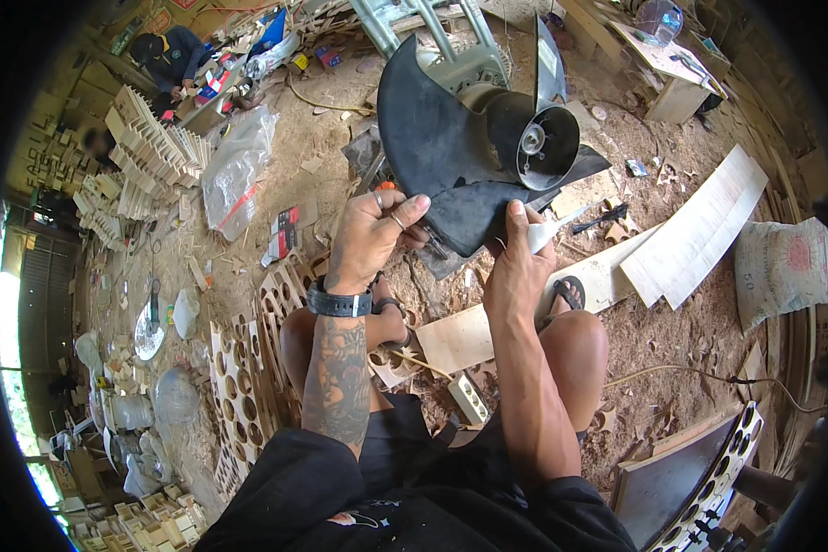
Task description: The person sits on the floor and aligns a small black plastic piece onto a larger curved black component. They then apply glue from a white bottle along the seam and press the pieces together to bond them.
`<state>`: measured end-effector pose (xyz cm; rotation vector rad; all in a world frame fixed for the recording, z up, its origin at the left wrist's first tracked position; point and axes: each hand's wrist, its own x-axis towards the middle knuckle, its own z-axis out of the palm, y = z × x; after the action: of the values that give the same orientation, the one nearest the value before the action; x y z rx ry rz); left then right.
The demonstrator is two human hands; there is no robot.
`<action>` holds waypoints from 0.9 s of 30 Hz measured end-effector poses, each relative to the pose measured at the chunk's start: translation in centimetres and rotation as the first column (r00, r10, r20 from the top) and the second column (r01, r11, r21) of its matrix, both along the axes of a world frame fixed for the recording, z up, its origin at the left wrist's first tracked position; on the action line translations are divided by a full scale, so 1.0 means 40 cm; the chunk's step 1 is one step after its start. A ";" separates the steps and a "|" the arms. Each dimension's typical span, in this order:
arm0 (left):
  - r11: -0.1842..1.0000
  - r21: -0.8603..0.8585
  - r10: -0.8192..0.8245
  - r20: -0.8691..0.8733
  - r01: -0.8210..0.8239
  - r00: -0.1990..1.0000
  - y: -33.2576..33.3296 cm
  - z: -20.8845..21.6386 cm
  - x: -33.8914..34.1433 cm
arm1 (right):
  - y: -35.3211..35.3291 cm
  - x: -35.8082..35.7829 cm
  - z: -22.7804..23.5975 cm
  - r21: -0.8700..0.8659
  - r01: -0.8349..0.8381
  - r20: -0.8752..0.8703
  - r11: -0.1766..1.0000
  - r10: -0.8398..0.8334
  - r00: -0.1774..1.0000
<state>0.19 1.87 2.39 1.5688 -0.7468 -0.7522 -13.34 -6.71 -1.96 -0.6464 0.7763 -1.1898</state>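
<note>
A black plastic fan impeller point(432, 129) with broad curved blades and a round hollow hub stands in front of me. My left hand point(382, 225), with rings and a dark wristwatch, pinches the left edge of its nearest blade between thumb and fingers. A small orange piece point(386, 186) shows at those fingers; I cannot tell what it is. My right hand point(522, 253) presses its thumb on the same blade's right edge. Tucked in that hand is a small white bottle point(545, 234) with a thin pointed nozzle, aimed away to the right. My right fingers are partly hidden behind the blade.
Sawdust and wood scraps cover the ground. A power strip point(469, 398) lies between my feet, near pale boards point(699, 225). Boards with round holes point(239, 396) lie left, a sack point(782, 274) right. Behind the impeller is a grey metal frame point(432, 37). A person point(170, 60) sits far left.
</note>
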 end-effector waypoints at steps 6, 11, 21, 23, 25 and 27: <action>0.998 -0.063 -0.020 -0.093 0.014 0.995 0.000 -0.011 0.007 | 0.006 0.000 0.008 0.026 -0.008 0.015 1.000 0.008 1.000; 0.993 -0.113 0.014 -0.195 -0.037 0.981 -0.005 -0.020 0.000 | -0.003 -0.006 0.001 -0.022 -0.024 -0.041 0.999 0.023 0.999; 0.989 -0.124 0.051 -0.213 -0.079 0.976 -0.009 -0.006 -0.007 | -0.001 -0.001 -0.004 -0.040 -0.028 -0.012 0.999 0.027 1.000; 0.988 -0.125 0.058 -0.232 -0.089 0.971 -0.011 -0.005 -0.006 | 0.001 0.000 -0.006 -0.018 -0.039 0.019 0.999 0.039 0.999; 0.989 -0.120 0.058 -0.225 -0.087 0.973 -0.009 -0.003 -0.004 | -0.001 0.000 -0.009 -0.020 -0.032 0.016 0.999 0.032 0.999; 0.996 -0.069 0.036 -0.197 -0.050 0.980 -0.002 0.000 0.002 | -0.003 0.001 -0.012 -0.022 -0.019 0.008 1.000 0.020 1.000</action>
<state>0.27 1.77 2.40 1.4168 -0.5876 -0.8247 -13.31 -6.82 -2.44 -0.6654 0.7496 -1.1837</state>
